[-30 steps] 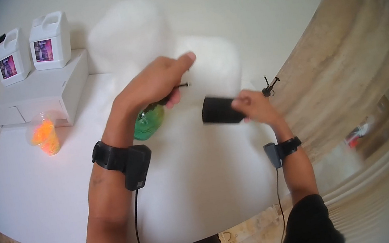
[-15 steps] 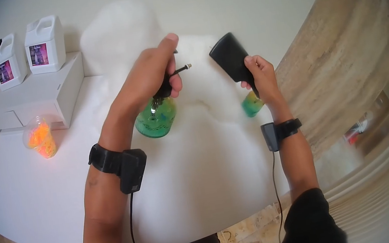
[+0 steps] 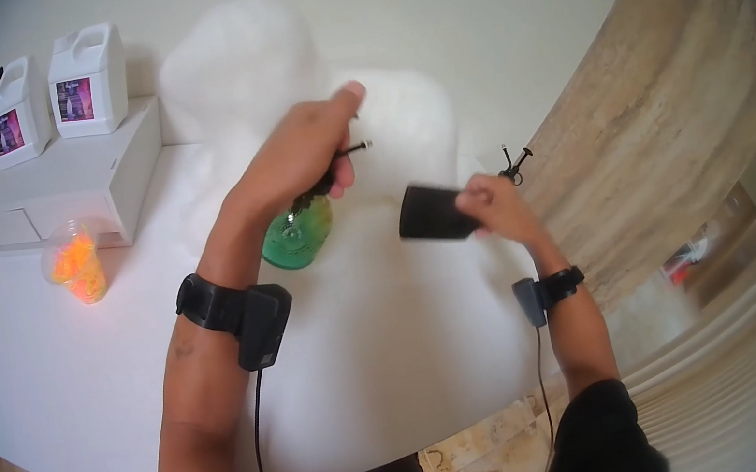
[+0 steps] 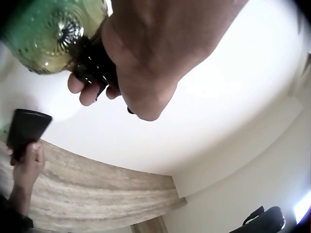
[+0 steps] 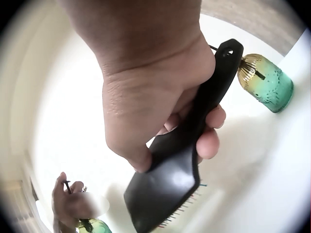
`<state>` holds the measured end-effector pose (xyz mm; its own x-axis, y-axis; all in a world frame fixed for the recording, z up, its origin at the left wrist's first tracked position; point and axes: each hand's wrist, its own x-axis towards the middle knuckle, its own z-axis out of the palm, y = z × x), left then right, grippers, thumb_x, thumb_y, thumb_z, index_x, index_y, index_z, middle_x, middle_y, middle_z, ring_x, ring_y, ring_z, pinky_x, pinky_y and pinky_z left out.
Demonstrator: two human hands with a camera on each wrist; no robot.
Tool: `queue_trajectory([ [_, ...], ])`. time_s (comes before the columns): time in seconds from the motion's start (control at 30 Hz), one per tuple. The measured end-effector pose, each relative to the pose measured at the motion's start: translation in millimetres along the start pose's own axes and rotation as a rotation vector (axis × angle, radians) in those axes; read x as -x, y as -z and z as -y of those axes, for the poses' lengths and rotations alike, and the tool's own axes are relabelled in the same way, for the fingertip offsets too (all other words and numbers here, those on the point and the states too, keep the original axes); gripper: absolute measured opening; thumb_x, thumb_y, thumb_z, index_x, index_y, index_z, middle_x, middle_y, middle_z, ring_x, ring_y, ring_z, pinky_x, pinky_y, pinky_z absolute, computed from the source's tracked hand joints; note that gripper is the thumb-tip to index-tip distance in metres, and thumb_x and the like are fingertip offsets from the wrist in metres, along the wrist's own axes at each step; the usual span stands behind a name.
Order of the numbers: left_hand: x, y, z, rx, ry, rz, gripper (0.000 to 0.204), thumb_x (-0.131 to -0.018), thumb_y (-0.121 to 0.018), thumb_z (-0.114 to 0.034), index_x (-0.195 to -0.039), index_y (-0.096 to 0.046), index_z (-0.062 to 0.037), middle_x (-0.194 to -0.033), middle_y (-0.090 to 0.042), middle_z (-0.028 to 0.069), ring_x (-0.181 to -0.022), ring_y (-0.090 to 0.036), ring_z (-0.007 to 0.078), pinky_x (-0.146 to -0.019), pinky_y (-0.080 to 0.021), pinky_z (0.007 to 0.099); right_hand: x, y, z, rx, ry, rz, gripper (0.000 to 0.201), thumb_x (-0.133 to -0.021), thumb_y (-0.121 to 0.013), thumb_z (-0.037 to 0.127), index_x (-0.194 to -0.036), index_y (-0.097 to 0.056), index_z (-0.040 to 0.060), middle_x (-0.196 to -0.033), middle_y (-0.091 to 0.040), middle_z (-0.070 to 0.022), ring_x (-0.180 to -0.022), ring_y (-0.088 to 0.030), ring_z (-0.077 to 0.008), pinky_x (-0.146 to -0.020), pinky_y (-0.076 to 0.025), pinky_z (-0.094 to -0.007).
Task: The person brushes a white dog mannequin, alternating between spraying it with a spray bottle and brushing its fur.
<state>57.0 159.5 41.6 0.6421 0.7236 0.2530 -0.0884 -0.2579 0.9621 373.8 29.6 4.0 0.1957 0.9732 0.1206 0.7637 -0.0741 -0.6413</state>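
Note:
In the head view my left hand (image 3: 302, 154) grips the black neck of a green and yellow glass bottle (image 3: 298, 238); a thin black nozzle (image 3: 353, 149) pokes out past the fingers. My right hand (image 3: 495, 204) holds a black paddle hairbrush (image 3: 433, 212) by its handle, its flat back up and its head pointing left. The right wrist view shows the brush's thin bristles (image 5: 177, 211) facing down. Under and beyond both hands spreads a large white fluffy mass (image 3: 400, 120). A second green and yellow bottle (image 5: 267, 85) stands by the right hand, mostly hidden in the head view.
Two white jugs (image 3: 89, 89) stand on a white drawer box (image 3: 134, 170) at the back left. Before it is a clear cup (image 3: 78, 266) of orange and yellow pieces. The white table (image 3: 80, 398) curves around; a marbled brown surface (image 3: 659, 87) lies to the right.
Half a second ago the brush was raised and tilted upward; now it is lower and level, pointing left. The left hand with the bottle has dropped slightly.

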Motion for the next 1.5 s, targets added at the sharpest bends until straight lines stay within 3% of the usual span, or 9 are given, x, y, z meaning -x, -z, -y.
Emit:
queue_trajectory([
  [0.1, -4, -1, 1, 0.121, -0.052, -0.134, 0.06, -0.101, -0.045, -0.062, -0.069, -0.043, -0.0117, -0.056, -0.057, 0.0079, -0.047, -0.053, 0.0148, -0.048, -0.041, 0.0287, -17, 13, 22, -0.25, 0.062, -0.258, 0.032, -0.098, -0.07, 0.029, -0.081, -0.056, 0.0057, -0.061, -0.044, 0.006, -0.047, -0.05, -0.0043, -0.043, -0.043, -0.0218],
  [0.23, -6, -1, 4, 0.142, -0.062, -0.216, 0.06, -0.101, -0.044, -0.063, -0.069, -0.043, -0.0121, -0.056, -0.056, 0.008, -0.048, -0.053, 0.0154, -0.049, -0.043, 0.0294, -33, 16, 47, -0.395, 0.133, -0.34, 0.032, -0.099, -0.068, 0.028, -0.082, -0.056, 0.0043, -0.061, -0.047, 0.0045, -0.046, -0.05, -0.0055, -0.042, -0.042, -0.0219],
  [0.4, -5, 4, 5, 0.04, -0.043, -0.176, 0.053, -0.1, -0.044, -0.054, -0.069, -0.041, -0.0109, -0.055, -0.054, 0.0077, -0.047, -0.05, 0.0147, -0.049, -0.041, 0.0307, -28, -3, 20, -0.276, 0.096, -0.286, 0.031, -0.099, -0.069, 0.027, -0.083, -0.058, 0.0022, -0.062, -0.043, 0.0039, -0.047, -0.047, -0.0062, -0.044, -0.045, -0.0241],
  [0.57, -5, 3, 6, -0.2, -0.031, -0.096, 0.043, -0.096, -0.04, -0.034, -0.067, -0.045, -0.003, -0.056, -0.053, 0.0081, -0.049, -0.049, 0.0153, -0.052, -0.042, 0.0341, 4, -20, -8, -0.072, 0.007, -0.048, 0.031, -0.093, -0.074, 0.024, -0.083, -0.056, 0.0004, -0.066, -0.037, 0.005, -0.053, -0.047, -0.0055, -0.045, -0.048, -0.0259],
  [0.63, -8, -1, 13, -0.146, -0.073, -0.132, 0.039, -0.098, -0.04, -0.032, -0.075, -0.046, -0.0014, -0.056, -0.051, 0.0077, -0.048, -0.049, 0.0158, -0.051, -0.042, 0.0338, 5, -19, -10, -0.099, 0.033, -0.083, 0.031, -0.093, -0.074, 0.023, -0.083, -0.056, 0.0004, -0.066, -0.037, 0.0052, -0.053, -0.047, -0.0054, -0.045, -0.048, -0.026],
  [0.9, -8, -11, 14, -0.076, -0.129, -0.143, 0.033, -0.102, -0.041, -0.038, -0.088, -0.043, -0.0078, -0.058, -0.046, 0.0028, -0.048, -0.048, 0.013, -0.049, -0.039, 0.0311, -23, 11, 30, -0.436, 0.119, -0.372, 0.032, -0.099, -0.069, 0.03, -0.084, -0.058, 0.0035, -0.063, -0.043, 0.0053, -0.048, -0.046, -0.0037, -0.044, -0.047, -0.0229],
  [1.13, -7, -12, 13, 0.028, -0.092, -0.106, 0.034, -0.102, -0.041, -0.039, -0.091, -0.045, -0.0071, -0.058, -0.047, 0.0032, -0.049, -0.048, 0.013, -0.048, -0.038, 0.0302, -25, -6, 9, -0.427, 0.081, -0.335, 0.034, -0.099, -0.069, 0.032, -0.083, -0.057, 0.004, -0.063, -0.041, 0.005, -0.048, -0.044, -0.0042, -0.044, -0.047, -0.0237],
  [1.4, -17, -22, 29, -0.13, -0.148, -0.177, 0.031, -0.104, -0.038, -0.033, -0.091, -0.045, -0.0062, -0.059, -0.045, 0.0026, -0.049, -0.048, 0.0128, -0.048, -0.04, 0.0307, 8, -15, -16, -0.171, -0.05, -0.106, 0.031, -0.096, -0.072, 0.024, -0.084, -0.058, 0.0003, -0.064, -0.04, 0.0053, -0.051, -0.045, -0.0042, -0.044, -0.047, -0.0238],
  [1.5, -9, -25, 15, -0.069, -0.135, -0.17, 0.038, -0.104, -0.041, -0.041, -0.091, -0.046, -0.0068, -0.058, -0.048, 0.0033, -0.049, -0.048, 0.013, -0.049, -0.039, 0.0304, -7, 3, -14, -0.296, 0.004, -0.29, 0.032, -0.098, -0.069, 0.028, -0.081, -0.056, 0.0053, -0.064, -0.046, 0.0041, -0.049, -0.05, -0.0057, -0.042, -0.045, -0.024],
])
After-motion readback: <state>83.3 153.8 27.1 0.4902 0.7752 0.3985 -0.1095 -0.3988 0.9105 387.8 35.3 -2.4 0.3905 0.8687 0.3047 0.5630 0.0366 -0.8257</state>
